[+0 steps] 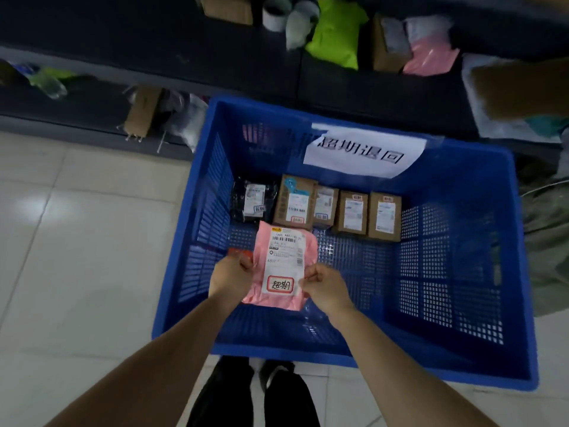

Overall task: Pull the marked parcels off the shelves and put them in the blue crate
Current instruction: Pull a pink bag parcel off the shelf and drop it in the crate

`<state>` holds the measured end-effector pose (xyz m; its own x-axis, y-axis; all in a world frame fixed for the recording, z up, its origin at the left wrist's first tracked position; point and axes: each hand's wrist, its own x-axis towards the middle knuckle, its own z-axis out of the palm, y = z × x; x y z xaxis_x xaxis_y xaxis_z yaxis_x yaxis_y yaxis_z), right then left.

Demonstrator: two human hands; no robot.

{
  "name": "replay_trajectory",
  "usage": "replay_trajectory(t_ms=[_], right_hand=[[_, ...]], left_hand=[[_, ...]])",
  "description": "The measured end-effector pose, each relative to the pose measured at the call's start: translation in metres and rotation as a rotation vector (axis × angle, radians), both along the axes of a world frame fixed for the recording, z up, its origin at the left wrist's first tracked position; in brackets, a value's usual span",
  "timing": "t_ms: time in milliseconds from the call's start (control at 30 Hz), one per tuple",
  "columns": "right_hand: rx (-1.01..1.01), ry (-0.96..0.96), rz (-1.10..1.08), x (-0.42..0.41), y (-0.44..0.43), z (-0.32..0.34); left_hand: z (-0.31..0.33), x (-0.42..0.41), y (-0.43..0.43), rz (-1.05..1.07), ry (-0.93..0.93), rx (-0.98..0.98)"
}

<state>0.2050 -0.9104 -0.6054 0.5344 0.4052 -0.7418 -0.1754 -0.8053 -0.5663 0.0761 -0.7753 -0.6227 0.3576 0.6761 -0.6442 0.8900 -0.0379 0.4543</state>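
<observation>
The shelves (154,32) at the top are dark and blurred, so the goods on them show only as shapes: a bright green bag (337,29), a pale pink bag (431,57) and some brown cartons. A large brown thing at the upper right is cut by the frame edge, and I cannot tell what it is. The small print on the labels is not readable.

Both hands hold one pink parcel (278,266), a soft flat bag. The left hand (231,274) has its fingers curled and pinches the left edge. The right hand (326,288) is curled in the same way and pinches the right edge, next to the lower corner of the white label. The hands cover part of both side edges. A small red piece shows just above the left hand; what it is, I cannot tell.

The parcel is inside the blue crate (523,272), over its front left part. Whether it touches the floor of the crate is not clear. Its long axis runs from the person toward the far wall. The barcode end points away and the red-framed mark is at the near end, label side up.

Along the far wall lie a black bag parcel (254,198) and four brown boxes (352,212) in a row, under a paper sign (363,152).
</observation>
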Motion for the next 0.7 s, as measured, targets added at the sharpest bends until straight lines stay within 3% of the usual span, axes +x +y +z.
replay_trajectory(t_ms=[233,467,700], right_hand=[[-0.133,0.008,0.164,0.017,-0.004,-0.147],[-0.225,0.042,0.223,0.016,-0.011,-0.285],[-0.266,0.018,0.330,0.003,-0.019,-0.382]], left_hand=[[-0.134,0.014,-0.012,-0.038,0.186,-0.034],[-0.274,0.017,-0.011,-0.249,0.301,-0.024],[-0.364,0.016,-0.018,-0.365,0.358,-0.025]])
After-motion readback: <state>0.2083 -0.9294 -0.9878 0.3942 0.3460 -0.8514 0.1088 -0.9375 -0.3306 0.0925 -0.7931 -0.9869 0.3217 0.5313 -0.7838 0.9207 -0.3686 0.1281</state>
